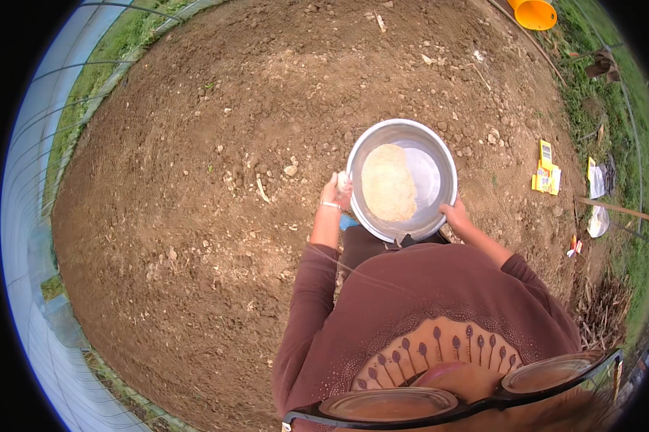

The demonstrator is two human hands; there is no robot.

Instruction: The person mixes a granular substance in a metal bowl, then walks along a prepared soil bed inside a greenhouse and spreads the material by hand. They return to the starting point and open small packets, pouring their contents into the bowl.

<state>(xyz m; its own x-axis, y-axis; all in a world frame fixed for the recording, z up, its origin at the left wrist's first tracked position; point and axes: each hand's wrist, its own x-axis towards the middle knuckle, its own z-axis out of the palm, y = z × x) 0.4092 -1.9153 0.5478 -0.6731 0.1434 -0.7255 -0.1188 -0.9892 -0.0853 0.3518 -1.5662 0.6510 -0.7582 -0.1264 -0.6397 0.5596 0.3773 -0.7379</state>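
Note:
A round metal basin (435, 162) is held in front of my body, above bare soil. Pale, fine granular material (387, 183) lies heaped on the left side of its floor. My right hand (454, 212) grips the basin's lower right rim. At the left rim is my left hand (339, 190), with a whitish clump at its fingers, possibly the same pale material; whether these fingers also clasp the rim is not plain. A pale band circles the left wrist.
Brown, cloddy soil (195, 162) with stones spreads around me. Yellow packets (546, 175) lie on the right, near white plastic bags (598, 221) and a stick (619, 209). An orange bucket (536, 14) lies at the top right. Bluish sheeting on hoops (27, 178) curves along the left.

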